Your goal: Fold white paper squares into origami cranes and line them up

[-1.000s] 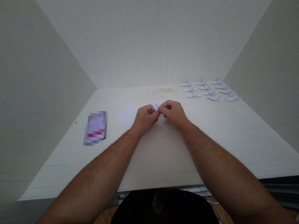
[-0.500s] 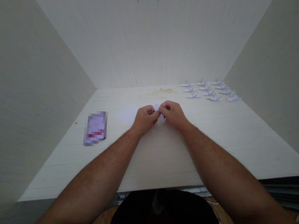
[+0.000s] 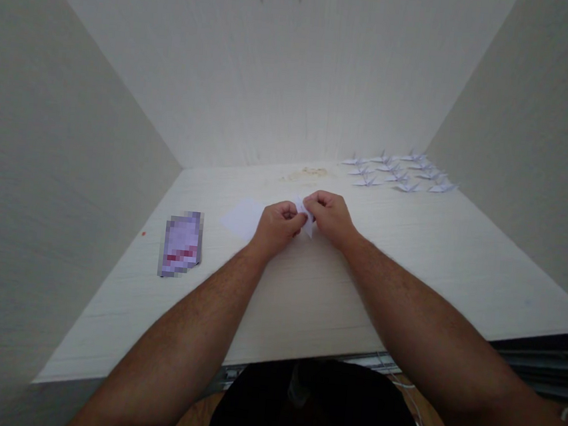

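Between my hands is a small piece of folded white paper (image 3: 307,225), pinched from both sides above the middle of the table. My left hand (image 3: 278,227) is closed on its left side, thumb pressed against it. From the right, my right hand (image 3: 330,215) grips its upper part between thumb and forefinger. The fingers cover much of the paper, so its exact folded shape is hard to make out. Just left of my left hand lies flat white paper (image 3: 241,218), partly hidden behind that hand.
Several folded white paper cranes (image 3: 398,172) stand in rows at the back right of the white table (image 3: 305,302). A blurred-out purple item (image 3: 182,245) lies at the left, with a tiny orange spot (image 3: 144,234) beyond it. Walls enclose the back and both sides.
My right thumb and fingers have shifted slightly on the folded paper, and more of its lower part shows between my hands. Both hands stay in nearly the same place.
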`<action>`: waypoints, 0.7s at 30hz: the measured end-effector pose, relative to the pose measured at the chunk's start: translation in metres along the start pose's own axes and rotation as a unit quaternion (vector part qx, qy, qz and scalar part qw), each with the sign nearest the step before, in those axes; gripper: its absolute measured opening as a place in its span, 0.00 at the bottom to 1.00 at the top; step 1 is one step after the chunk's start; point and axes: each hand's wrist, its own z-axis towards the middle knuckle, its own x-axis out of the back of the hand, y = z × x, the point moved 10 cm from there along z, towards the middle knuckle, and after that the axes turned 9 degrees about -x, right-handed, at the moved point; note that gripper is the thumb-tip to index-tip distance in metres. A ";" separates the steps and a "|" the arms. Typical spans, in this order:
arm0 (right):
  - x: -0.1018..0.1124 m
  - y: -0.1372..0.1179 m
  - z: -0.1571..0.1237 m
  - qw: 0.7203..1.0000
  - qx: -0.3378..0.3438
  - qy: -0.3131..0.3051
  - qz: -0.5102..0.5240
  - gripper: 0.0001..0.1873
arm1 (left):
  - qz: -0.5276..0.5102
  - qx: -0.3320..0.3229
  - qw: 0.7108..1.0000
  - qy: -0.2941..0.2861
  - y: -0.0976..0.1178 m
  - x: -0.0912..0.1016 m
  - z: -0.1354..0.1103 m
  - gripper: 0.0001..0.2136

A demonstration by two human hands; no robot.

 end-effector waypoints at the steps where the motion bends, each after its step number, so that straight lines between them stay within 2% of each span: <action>1: 0.001 0.001 0.000 1.000 -0.004 0.003 0.012 0.12 | 0.000 0.001 1.000 0.002 0.001 0.000 0.000 0.11; 4: 0.002 0.007 0.000 0.998 -0.039 -0.002 0.038 0.08 | 0.004 -0.003 1.000 0.025 0.000 0.006 0.001 0.11; 7: -0.004 0.010 -0.002 0.997 -0.066 -0.029 0.004 0.03 | -0.028 -0.012 0.997 0.064 -0.005 0.014 0.004 0.11; 10: -0.006 0.004 -0.004 0.998 -0.032 -0.037 -0.039 0.06 | -0.095 -0.006 0.992 0.082 -0.014 0.014 0.006 0.09; 13: -0.006 0.000 -0.006 0.998 0.012 -0.020 -0.054 0.06 | -0.165 0.018 0.983 0.083 -0.019 0.009 0.007 0.06; 21: -0.010 -0.009 -0.010 0.993 0.074 -0.026 -0.085 0.08 | -0.270 0.064 0.954 0.109 -0.020 0.005 0.004 0.09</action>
